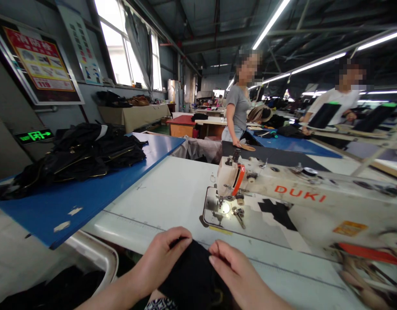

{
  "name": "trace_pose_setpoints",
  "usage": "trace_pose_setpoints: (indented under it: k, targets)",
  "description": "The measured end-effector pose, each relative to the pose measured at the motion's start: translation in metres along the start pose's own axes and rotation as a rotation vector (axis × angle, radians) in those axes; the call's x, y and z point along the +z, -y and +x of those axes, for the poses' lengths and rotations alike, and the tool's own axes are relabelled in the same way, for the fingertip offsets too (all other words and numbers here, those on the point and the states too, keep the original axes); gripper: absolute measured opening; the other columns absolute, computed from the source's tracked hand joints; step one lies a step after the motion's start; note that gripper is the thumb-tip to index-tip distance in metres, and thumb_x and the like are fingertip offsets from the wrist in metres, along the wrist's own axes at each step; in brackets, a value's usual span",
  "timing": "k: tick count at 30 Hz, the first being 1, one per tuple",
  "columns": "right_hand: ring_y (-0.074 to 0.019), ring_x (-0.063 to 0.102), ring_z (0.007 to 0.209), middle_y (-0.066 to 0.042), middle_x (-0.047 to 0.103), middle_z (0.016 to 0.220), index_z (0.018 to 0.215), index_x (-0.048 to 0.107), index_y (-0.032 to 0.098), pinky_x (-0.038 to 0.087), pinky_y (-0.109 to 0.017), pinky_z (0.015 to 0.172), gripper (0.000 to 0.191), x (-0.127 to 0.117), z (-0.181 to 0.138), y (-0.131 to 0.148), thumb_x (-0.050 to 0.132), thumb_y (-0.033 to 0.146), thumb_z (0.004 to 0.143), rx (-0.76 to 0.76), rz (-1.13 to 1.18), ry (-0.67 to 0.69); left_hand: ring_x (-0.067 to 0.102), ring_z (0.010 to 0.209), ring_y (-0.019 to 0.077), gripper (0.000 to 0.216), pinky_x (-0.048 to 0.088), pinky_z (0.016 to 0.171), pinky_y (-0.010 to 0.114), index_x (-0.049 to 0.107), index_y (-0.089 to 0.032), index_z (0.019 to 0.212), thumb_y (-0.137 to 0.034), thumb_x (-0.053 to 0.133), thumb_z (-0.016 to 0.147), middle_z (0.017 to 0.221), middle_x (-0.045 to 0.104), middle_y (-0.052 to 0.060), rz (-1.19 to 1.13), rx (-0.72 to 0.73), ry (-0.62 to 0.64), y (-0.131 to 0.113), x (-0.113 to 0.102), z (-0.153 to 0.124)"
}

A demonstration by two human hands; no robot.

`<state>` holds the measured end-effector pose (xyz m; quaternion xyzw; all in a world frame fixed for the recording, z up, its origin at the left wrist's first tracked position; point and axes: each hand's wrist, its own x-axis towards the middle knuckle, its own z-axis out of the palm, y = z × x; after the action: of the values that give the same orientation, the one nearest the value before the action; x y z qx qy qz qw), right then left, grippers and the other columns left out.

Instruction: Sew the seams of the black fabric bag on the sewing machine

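A piece of black fabric [193,275] hangs between my two hands at the front edge of the sewing table [166,189]. My left hand [167,249] pinches its upper left corner between thumb and fingers. On the other side, my right hand [229,262] grips the upper right edge the same way. Lower down, the cloth shows a small gold-coloured line, blurred. Just beyond my hands stands a white sewing machine [301,193] marked DUKI, its lamp lit over the metal needle plate [214,209]. Nothing lies under the needle that I can make out.
On the blue board [120,181] at left lies a heap of black pieces [88,155] with gold zips. Below it, a white-rimmed bin [112,258] holds dark cloth. Behind the machine stands a person in a grey shirt [240,107]; another in white [337,103] is farther right.
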<state>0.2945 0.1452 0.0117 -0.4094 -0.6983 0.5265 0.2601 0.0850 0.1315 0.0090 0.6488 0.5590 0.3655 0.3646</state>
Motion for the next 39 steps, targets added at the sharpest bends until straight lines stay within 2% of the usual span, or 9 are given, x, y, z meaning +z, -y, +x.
trace_pose_setpoints:
  k: [5, 8, 12, 17, 25, 29, 33, 36, 39]
  targets:
    - [-0.0120, 0.043, 0.063, 0.004, 0.045, 0.066, 0.076, 0.050, 0.018, 0.037, -0.024, 0.059, 0.019, 0.056, 0.049, 0.008, 0.056, 0.036, 0.079, -0.023, 0.492, -0.119, 0.058, 0.085, 0.0153, 0.016, 0.040, 0.077, 0.023, 0.062, -0.025, 0.088, -0.028, 0.047, 0.088, 0.089, 0.064, -0.003, 0.565, 0.232, 0.091, -0.030, -0.068, 0.036]
    - [-0.0113, 0.049, 0.059, 0.004, 0.049, 0.065, 0.077, 0.050, 0.019, 0.044, -0.024, 0.058, 0.018, 0.074, 0.086, 0.003, 0.058, 0.035, 0.075, 0.125, 0.772, -0.250, 0.058, 0.078, 0.0171, 0.017, 0.038, 0.071, 0.027, 0.063, -0.023, 0.085, -0.025, 0.046, 0.088, 0.084, 0.062, 0.000, 0.965, 0.393, 0.139, -0.040, -0.082, 0.081]
    - [-0.0092, 0.051, 0.050, 0.006, 0.048, 0.058, 0.072, 0.046, 0.020, 0.047, -0.022, 0.054, 0.012, 0.056, 0.109, -0.024, 0.054, 0.025, 0.079, 0.340, 0.737, -0.357, 0.058, 0.084, 0.0189, 0.013, 0.039, 0.076, 0.029, 0.063, -0.020, 0.084, -0.024, 0.050, 0.086, 0.085, 0.063, 0.002, 0.966, 0.516, 0.244, -0.009, -0.040, 0.137]
    - [-0.0120, 0.060, 0.051, 0.002, 0.058, 0.058, 0.075, 0.044, 0.019, 0.051, -0.025, 0.056, 0.012, 0.008, 0.094, -0.052, 0.047, 0.023, 0.087, 0.487, 0.587, -0.285, 0.059, 0.084, 0.0174, 0.013, 0.041, 0.077, 0.027, 0.064, -0.019, 0.087, -0.025, 0.053, 0.085, 0.088, 0.065, 0.002, 0.681, 0.490, 0.298, 0.038, 0.023, 0.167]
    - [-0.0127, 0.055, 0.037, 0.001, 0.059, 0.048, 0.071, 0.045, 0.018, 0.038, -0.019, 0.038, 0.019, -0.036, 0.086, -0.059, 0.055, 0.028, 0.084, 0.583, 0.197, -0.050, 0.057, 0.084, 0.0176, 0.010, 0.042, 0.079, 0.027, 0.065, -0.019, 0.085, -0.025, 0.057, 0.083, 0.085, 0.063, 0.003, 0.527, 0.528, 0.356, 0.043, 0.046, 0.180]
    - [-0.0118, 0.048, 0.031, 0.003, 0.053, 0.040, 0.060, 0.046, 0.019, 0.033, -0.021, 0.038, 0.022, -0.044, 0.089, -0.061, 0.050, 0.019, 0.082, 0.516, -0.058, 0.007, 0.056, 0.086, 0.0181, 0.007, 0.041, 0.081, 0.028, 0.064, -0.019, 0.084, -0.022, 0.058, 0.083, 0.086, 0.061, 0.003, 0.549, 0.533, 0.374, 0.042, 0.050, 0.182]
    - [-0.0130, 0.051, 0.045, 0.003, 0.052, 0.048, 0.058, 0.049, 0.020, 0.034, -0.026, 0.051, 0.021, -0.046, 0.085, -0.059, 0.059, 0.019, 0.076, 0.365, -0.333, -0.122, 0.054, 0.088, 0.0192, 0.006, 0.041, 0.082, 0.030, 0.063, -0.020, 0.083, -0.023, 0.058, 0.082, 0.087, 0.058, 0.003, 0.597, 0.534, 0.357, 0.041, 0.052, 0.181]
    - [-0.0162, 0.053, 0.065, 0.001, 0.058, 0.068, 0.074, 0.058, 0.021, 0.036, -0.028, 0.061, 0.007, -0.046, 0.077, -0.061, 0.062, 0.016, 0.076, 0.096, -0.577, -0.217, 0.052, 0.090, 0.0197, 0.005, 0.040, 0.084, 0.031, 0.061, -0.020, 0.083, -0.024, 0.059, 0.081, 0.089, 0.057, 0.004, 0.615, 0.535, 0.322, 0.042, 0.053, 0.181]
    - [-0.0184, 0.053, 0.079, -0.003, 0.058, 0.082, 0.086, 0.063, 0.020, 0.041, -0.030, 0.070, 0.010, -0.045, 0.069, -0.068, 0.053, 0.016, 0.086, -0.228, -0.786, -0.199, 0.051, 0.089, 0.0196, 0.005, 0.041, 0.083, 0.031, 0.061, -0.020, 0.082, -0.024, 0.060, 0.080, 0.089, 0.056, 0.004, 0.617, 0.528, 0.301, 0.043, 0.054, 0.182]
